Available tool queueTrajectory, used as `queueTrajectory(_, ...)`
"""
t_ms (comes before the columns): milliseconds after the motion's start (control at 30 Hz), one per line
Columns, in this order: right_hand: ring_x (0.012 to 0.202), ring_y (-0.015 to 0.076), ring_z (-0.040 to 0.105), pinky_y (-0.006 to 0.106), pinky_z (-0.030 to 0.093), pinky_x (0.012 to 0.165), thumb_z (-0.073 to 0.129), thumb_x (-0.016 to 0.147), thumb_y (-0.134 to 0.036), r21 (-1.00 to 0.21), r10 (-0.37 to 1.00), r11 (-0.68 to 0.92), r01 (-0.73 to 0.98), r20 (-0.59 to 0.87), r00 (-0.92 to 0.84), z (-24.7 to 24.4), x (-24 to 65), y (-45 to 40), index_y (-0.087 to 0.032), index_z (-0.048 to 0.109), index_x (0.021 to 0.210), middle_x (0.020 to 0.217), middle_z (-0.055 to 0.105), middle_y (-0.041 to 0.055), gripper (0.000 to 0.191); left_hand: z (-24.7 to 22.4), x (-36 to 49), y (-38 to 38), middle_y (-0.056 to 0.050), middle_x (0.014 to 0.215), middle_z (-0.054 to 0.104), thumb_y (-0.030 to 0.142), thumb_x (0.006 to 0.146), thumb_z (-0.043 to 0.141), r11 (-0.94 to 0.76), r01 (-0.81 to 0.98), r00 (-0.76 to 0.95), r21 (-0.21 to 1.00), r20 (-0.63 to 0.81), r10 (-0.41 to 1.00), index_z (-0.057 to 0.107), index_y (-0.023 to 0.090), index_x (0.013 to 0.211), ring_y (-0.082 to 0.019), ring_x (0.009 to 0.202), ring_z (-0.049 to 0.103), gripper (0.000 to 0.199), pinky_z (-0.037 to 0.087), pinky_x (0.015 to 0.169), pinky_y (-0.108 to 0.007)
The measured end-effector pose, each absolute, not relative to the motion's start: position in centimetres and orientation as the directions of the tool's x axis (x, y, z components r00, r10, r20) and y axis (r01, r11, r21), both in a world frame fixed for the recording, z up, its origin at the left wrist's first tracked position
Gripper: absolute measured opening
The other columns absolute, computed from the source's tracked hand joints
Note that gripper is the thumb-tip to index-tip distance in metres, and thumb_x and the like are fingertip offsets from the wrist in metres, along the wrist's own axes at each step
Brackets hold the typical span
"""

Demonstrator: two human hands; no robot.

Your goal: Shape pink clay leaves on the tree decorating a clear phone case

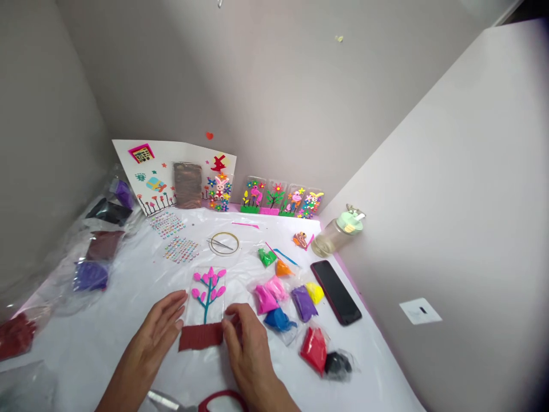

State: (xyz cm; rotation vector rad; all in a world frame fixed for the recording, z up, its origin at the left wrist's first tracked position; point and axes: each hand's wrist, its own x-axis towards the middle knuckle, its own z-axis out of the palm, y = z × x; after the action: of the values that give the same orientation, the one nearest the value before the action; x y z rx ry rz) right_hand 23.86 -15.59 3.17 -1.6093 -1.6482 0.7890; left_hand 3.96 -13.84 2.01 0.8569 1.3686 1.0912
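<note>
A clear flat case (195, 306) lies on the table, bearing a clay tree with a teal stem (207, 306) and pink buds (210, 277). Across its lower end lies a reddish-brown clay strip (201, 336) with a ragged bottom edge. My left hand (160, 323) is beside the left edge, fingers stretched out and holding nothing. At the right edge, my right hand (249, 337) has curled fingers, with thumb and forefinger at the strip's right end. Scissors with a dark red handle (223, 393) lie close to me, partly cut off by the frame.
Bagged clay in several colours, such as purple (304, 303) and red (314, 350), lies right, near a phone (335, 292) and a bottle (337, 233). Gem sheets (182, 249) and tweezers on a ring (223, 244) lie beyond. Decorated cases (274, 197) lean on the wall. More bags (103, 246) are left.
</note>
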Motion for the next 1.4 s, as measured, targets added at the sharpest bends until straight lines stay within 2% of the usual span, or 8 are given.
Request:
queueTrajectory(133,0.074,0.0221,0.061,0.035,0.042,0.076,0.060,0.097,-0.031,-0.644,0.992,0.117,0.756,0.109,-0.061,3.9,23.7,-16.1,-0.021,0.057,0.071,0.074,0.067,0.0047,0.028,2.0,3.5,-14.3,-0.003,0.142,0.065,0.074,0.074,0.070,0.200,0.098,-0.111,0.975,-0.189,0.976,0.077,0.032,0.096,-0.035,0.140,0.051,0.048,0.030,0.125,-0.041)
queueTrajectory(500,0.090,0.0263,0.067,0.042,0.049,0.091,0.059,0.092,-0.008,-0.266,0.876,0.482,0.835,0.139,-0.462,7.3,25.8,-19.0,-0.019,0.063,0.111,0.099,0.074,0.0091,0.022,1.3,3.8,-15.1,-0.005,0.123,0.074,0.058,0.077,0.075,-0.108,0.205,-0.023,0.973,0.115,0.993,0.082,0.034,0.099,-0.036,0.143,0.044,0.033,0.024,0.127,-0.039)
queueTrajectory(700,0.127,0.0419,0.059,0.060,0.041,0.107,0.082,0.077,-0.016,-0.043,0.974,0.175,0.984,0.153,-0.166,7.9,35.5,-20.1,-0.022,0.046,0.150,0.143,0.061,0.0198,0.082,2.0,3.4,-15.2,-0.004,0.125,0.073,0.050,0.088,0.062,-0.220,0.325,0.016,0.920,0.227,0.974,0.078,0.035,0.100,-0.036,0.143,0.044,0.025,0.026,0.124,-0.047)
queueTrajectory(833,0.129,0.0435,0.058,0.060,0.044,0.105,0.084,0.064,-0.013,0.073,0.997,0.017,0.997,0.080,-0.022,5.5,40.0,-20.7,-0.021,0.049,0.147,0.140,0.063,0.0206,0.090,2.3,3.7,-15.1,-0.005,0.120,0.073,0.047,0.088,0.064,-0.251,0.395,0.025,0.884,0.262,0.965,0.063,0.029,0.063,-0.035,0.142,0.044,0.030,0.025,0.123,-0.046)
queueTrajectory(967,0.118,0.0401,0.065,0.059,0.048,0.101,0.076,0.068,-0.011,0.081,0.999,0.037,0.996,0.027,-0.039,4.3,41.4,-21.3,-0.022,0.049,0.146,0.123,0.071,0.0163,0.084,2.7,4.0,-15.3,-0.005,0.124,0.071,0.044,0.084,0.070,-0.271,0.428,-0.007,0.862,0.303,0.953,0.066,0.030,0.073,-0.033,0.146,0.041,0.018,0.024,0.124,-0.040)
queueTrajectory(1067,0.110,0.0360,0.069,0.054,0.053,0.095,0.069,0.075,-0.012,0.026,0.991,0.094,0.995,0.097,-0.096,5.8,41.3,-21.8,-0.024,0.038,0.154,0.120,0.071,0.0146,0.085,3.1,4.2,-15.9,-0.003,0.128,0.070,0.048,0.081,0.073,-0.199,0.394,-0.060,0.897,0.241,0.969,0.073,0.032,0.093,-0.032,0.143,0.046,0.020,0.027,0.123,-0.036)
queueTrajectory(1200,0.126,0.0341,0.062,0.047,0.057,0.099,0.067,0.083,-0.018,-0.092,0.947,0.251,0.963,0.227,-0.225,9.0,38.4,-22.7,-0.024,0.017,0.162,0.144,0.059,0.0167,0.094,3.5,5.1,-17.5,-0.003,0.122,0.073,0.057,0.081,0.073,0.093,0.249,0.008,0.964,-0.098,0.995,0.069,0.032,0.112,-0.031,0.119,0.066,0.041,0.049,0.108,-0.033)
queueTrajectory(1400,0.123,0.0351,0.067,0.046,0.062,0.096,0.069,0.094,-0.034,-0.067,0.712,0.666,0.743,0.355,-0.606,8.8,30.1,-22.5,-0.015,0.037,0.156,0.130,0.071,0.0153,0.072,4.4,7.5,-19.8,-0.005,0.117,0.075,0.053,0.079,0.077,0.185,0.036,0.400,0.982,-0.184,0.898,0.064,0.030,0.120,-0.028,0.110,0.072,0.049,0.058,0.097,-0.033)
